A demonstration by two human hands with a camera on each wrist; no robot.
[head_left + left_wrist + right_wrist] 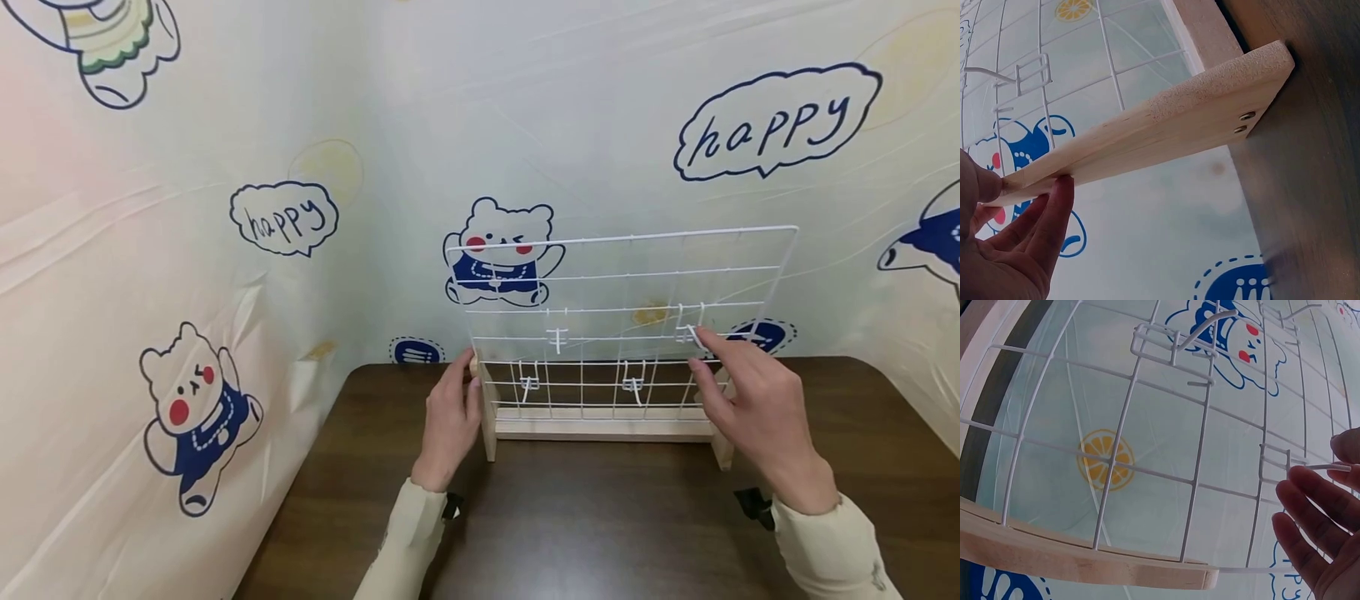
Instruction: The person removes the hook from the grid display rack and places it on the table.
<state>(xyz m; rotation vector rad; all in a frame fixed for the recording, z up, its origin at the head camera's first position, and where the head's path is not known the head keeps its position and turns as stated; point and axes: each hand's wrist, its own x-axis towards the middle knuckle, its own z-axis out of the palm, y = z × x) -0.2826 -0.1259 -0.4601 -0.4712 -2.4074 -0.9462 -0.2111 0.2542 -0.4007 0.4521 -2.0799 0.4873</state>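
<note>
White wire grid [615, 337] upright in a pale wooden stand [600, 430], four white hooks [633, 385] on its bars

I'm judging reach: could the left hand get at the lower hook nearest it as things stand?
Probably yes: the left hand pinches the wooden side panel close to that hook, and nothing visible blocks the way, though it may need to let go first.

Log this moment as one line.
left hand: holds pale wooden side board | right hand: touches white wire hook | hook: at white wire grid panel
</note>
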